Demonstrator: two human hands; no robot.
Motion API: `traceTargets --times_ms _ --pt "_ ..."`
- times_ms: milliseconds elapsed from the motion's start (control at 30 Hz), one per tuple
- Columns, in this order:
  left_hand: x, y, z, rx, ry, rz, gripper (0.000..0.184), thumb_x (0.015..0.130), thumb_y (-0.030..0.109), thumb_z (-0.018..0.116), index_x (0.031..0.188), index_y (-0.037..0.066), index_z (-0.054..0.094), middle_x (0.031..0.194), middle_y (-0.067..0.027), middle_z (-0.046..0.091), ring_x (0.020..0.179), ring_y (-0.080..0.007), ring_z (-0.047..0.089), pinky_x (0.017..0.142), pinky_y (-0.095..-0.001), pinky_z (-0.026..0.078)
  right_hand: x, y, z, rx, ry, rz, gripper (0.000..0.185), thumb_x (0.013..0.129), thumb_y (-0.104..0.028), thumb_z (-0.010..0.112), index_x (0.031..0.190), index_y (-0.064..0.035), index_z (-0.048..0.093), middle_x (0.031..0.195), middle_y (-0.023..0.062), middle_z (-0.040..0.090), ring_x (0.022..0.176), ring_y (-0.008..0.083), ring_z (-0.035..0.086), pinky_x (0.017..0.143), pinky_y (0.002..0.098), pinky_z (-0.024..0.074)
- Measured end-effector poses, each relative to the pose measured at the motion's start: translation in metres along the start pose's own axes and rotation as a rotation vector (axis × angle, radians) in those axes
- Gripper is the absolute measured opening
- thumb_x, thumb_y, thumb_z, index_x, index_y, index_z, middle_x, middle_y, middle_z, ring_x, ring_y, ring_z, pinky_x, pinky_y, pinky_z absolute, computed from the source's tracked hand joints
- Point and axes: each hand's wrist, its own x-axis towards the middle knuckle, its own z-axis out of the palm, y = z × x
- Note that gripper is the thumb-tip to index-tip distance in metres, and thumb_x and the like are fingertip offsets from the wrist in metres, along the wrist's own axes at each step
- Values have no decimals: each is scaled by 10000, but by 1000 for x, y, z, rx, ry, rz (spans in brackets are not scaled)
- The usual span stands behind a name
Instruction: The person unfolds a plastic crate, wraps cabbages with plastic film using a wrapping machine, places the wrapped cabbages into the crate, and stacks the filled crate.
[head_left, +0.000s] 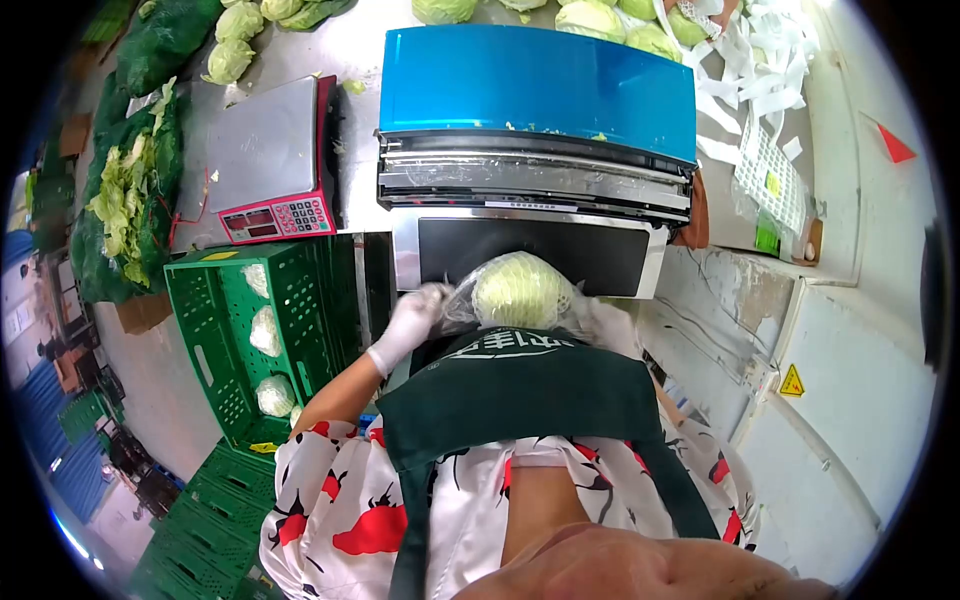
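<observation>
A pale green cabbage (522, 288) in clear plastic film (462, 305) rests at the front edge of the wrapping machine's dark plate (535, 250), close against my apron. My left hand (416, 316), in a white glove, is closed on the film at the cabbage's left side. On the other side my right hand (608, 326), gloved too, pinches the film; its fingers are partly hidden behind the apron. Behind the plate lie the machine's metal film rollers (535, 172) and its blue cover (538, 85).
A red weighing scale (270, 165) stands left of the machine. Below it, a green crate (225, 345) holds wrapped cabbages. Loose cabbages (590, 20) lie behind the machine. White netting scraps (770, 60) and a white plastic basket (778, 185) are at the right. Green net sacks (120, 200) sit far left.
</observation>
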Motion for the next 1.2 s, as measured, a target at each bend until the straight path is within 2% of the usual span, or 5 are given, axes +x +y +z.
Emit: traceTargets --times_ms 100,267,400,667,1200 --pt "24 -27 30 319 -259 -360 250 934 227 576 950 24 720 881 -181 717 795 -292 697 758 -400 543 5 3 64 150 -318 260 375 974 -270 560 1252 -21 597 963 175 693 860 259 683 746 395 526" --pt "44 -37 40 1098 -354 666 116 773 210 651 768 95 664 647 -115 649 596 -317 658 575 -450 535 41 -69 70 712 -774 -124 392 993 -180 533 1351 -23 543 1210 146 655 1064 221 645 877 358 528" --pt "46 84 40 425 84 775 463 899 64 648 1350 18 555 618 -46 570 453 -131 498 464 -260 425 57 -171 11 1721 -1104 139 358 1003 -62 473 1356 -26 526 1369 80 565 1246 170 545 1032 318 474" --pt "19 143 27 -1053 -748 -238 561 1039 377 430 1470 18 418 1428 -188 515 1304 -307 519 1122 -469 377 133 -242 -107 422 278 -464 198 916 -133 657 1064 -5 626 947 82 652 879 173 620 795 322 501" --pt "-211 25 -248 -931 1558 160 755 941 586 466 1504 89 389 1546 -146 388 1397 -327 406 1133 -530 330 685 -268 -269 359 702 172 1174 606 -664 828 1307 212 481 1413 285 499 1280 310 536 1047 350 427"
